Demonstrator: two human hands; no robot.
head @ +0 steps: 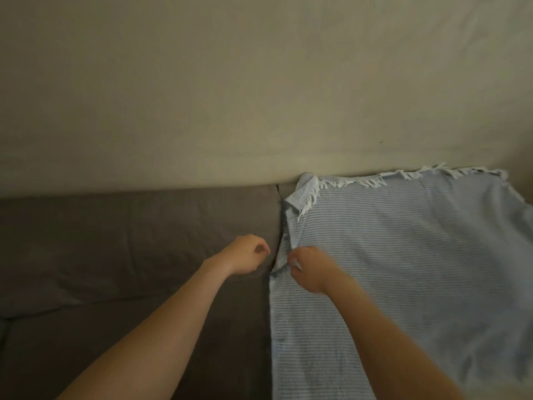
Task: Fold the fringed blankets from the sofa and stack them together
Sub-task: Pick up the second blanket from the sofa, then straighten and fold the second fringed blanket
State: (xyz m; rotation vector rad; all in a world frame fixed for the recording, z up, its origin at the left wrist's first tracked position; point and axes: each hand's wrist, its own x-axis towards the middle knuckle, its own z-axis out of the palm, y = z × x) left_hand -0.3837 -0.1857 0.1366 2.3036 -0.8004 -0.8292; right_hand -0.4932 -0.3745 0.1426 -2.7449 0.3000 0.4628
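Note:
A light blue striped blanket (409,255) with a white fringe along its far edge lies spread flat over the right half of the grey sofa (129,255). Its far left corner is folded back on itself. My right hand (310,271) pinches the blanket's left edge about halfway along. My left hand (248,256) hovers just left of that edge over the bare sofa cushion, fingers curled, holding nothing that I can see.
A beige cloth-covered backrest or wall (259,96) rises behind the sofa seat. The left sofa cushion shows bare grey fabric with soft creases. A seam between cushions runs under the blanket's left edge.

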